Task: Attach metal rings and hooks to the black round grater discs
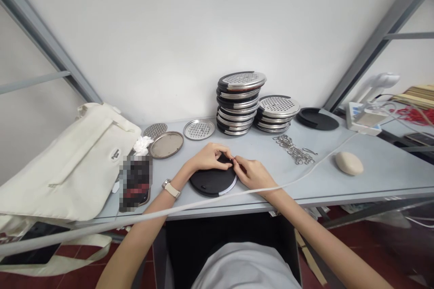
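A black round disc with a silvery rim showing at its right side lies flat near the table's front edge. My left hand curves over its far side, thumb and fingers closed on it. At the disc's upper right edge my right hand pinches with thumb and forefinger. Whatever sits between those fingertips is too small to name. Behind the hands rises a tall stack of round metal graters in black holders, beside a shorter stack. Right of my hands lies a pile of small metal hooks.
Loose metal discs and a shallow metal lid lie at left, near a white bag and a phone. A white cable crosses in front. At right are a black holder, a beige rounded object and a power strip.
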`<state>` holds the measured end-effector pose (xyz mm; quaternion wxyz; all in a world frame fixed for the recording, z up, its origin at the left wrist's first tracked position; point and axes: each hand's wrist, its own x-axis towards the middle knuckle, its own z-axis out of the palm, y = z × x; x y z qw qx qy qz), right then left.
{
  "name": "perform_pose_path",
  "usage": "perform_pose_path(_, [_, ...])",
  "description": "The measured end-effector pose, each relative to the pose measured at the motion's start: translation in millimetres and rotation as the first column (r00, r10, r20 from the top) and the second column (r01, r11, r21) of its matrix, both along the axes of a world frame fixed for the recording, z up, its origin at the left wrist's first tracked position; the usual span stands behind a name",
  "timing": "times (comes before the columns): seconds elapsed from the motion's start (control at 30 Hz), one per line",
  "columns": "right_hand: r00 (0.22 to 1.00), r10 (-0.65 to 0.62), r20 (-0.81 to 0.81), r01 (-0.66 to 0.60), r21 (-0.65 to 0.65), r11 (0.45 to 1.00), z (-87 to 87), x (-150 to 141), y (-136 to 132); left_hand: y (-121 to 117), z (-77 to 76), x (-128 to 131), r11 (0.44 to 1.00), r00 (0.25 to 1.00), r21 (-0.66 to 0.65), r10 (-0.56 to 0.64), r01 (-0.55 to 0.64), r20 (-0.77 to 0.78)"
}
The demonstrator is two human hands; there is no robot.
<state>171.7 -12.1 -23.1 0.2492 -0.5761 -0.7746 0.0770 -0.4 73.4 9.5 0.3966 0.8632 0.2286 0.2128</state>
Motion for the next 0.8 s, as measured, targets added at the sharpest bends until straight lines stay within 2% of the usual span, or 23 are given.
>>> perform_pose_path(0.8, [0.999, 0.041, -0.003, -0.041, -0.003, 0.999, 2.0, -2.1, -1.6, 1.1, -3.3, -0.5, 0.999, 1.0, -0.032, 0.0, 0.001, 0.015])
